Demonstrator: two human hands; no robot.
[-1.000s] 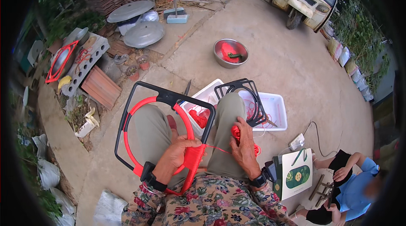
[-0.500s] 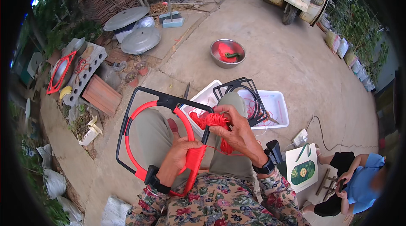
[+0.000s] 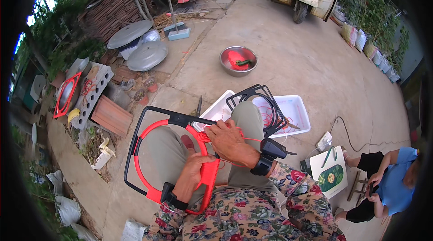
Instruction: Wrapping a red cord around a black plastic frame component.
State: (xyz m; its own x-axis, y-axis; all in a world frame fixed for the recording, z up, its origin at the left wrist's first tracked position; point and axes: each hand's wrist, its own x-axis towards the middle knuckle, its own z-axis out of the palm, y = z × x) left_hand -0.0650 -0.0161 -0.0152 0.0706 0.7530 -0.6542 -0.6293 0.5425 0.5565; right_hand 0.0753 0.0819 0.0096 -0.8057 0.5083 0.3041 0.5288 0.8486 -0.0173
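Observation:
Across my lap lies a black rectangular frame with a ring inside it [image 3: 178,118]; red cord wraps the ring and part of the near right side. My left hand [image 3: 191,171] is closed on the red-wrapped part, thumb on top. At the frame's right side my right hand [image 3: 232,144] is closed over a bundle of red cord [image 3: 203,137], mostly hidden under the fingers. A strand of cord stretches out to the right of this hand, and another loops below it.
Beyond my knees stand two white trays [image 3: 303,126] with loose red cord; a second black frame [image 3: 246,91] leans on them. A metal bowl [image 3: 239,73] sits farther off. At right are a power strip [image 3: 324,141], a paper bag [image 3: 331,189] and a seated person [image 3: 397,191].
My right hand has moved left and down over the frame's side, carrying the cord bundle, which is now mostly covered. My left hand keeps its hold. The view has shifted slightly.

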